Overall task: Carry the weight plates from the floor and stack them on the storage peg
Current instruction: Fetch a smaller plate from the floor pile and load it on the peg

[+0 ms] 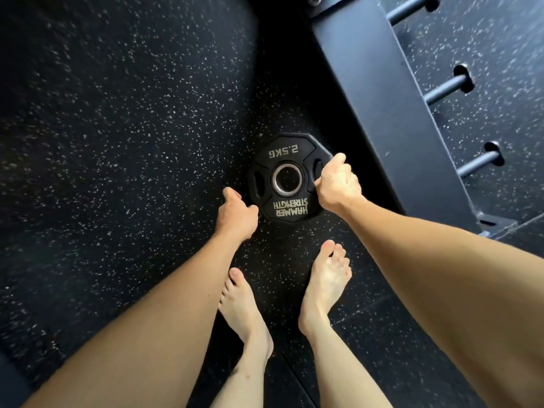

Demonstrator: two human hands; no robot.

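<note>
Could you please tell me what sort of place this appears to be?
Most likely a gym: a 2.5 kg Hammer Strength weight plate lies on speckled rubber flooring, beside a dark steel rack with storage pegs.

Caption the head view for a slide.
Right hand grips a 2.5 kg plate on the floor; left hand reaches beside it.
</note>
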